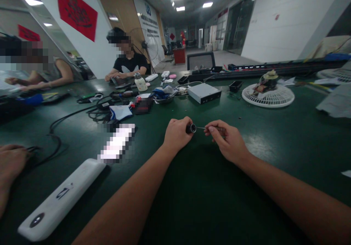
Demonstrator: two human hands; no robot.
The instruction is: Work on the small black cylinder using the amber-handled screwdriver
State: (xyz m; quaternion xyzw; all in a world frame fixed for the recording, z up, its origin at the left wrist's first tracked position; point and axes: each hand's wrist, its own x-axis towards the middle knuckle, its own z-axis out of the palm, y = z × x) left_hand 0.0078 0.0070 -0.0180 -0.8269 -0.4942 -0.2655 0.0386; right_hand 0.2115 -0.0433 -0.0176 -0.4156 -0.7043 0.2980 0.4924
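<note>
My left hand [178, 131] is wrapped round a small black cylindrical part [191, 128], whose round open end faces right. Most of that part is hidden in my fingers, so its kind does not show. Between thumb and fingers of my right hand [226, 139] is a screwdriver [219, 129] with a brownish handle. Its thin metal shaft points left, and the tip is at or very near the open end of the black part. Whether the tip is inside, I cannot tell. Both hands are just above the green table [208, 186].
A long white device [63, 197] and a lit phone [117, 142] lie left of my arms. Another person's hand [12, 164] is at the far left edge. Beyond my hands are a silver disc drive [204, 92], a white fan grille [268, 94] and cables [57, 128]. Two people sit opposite.
</note>
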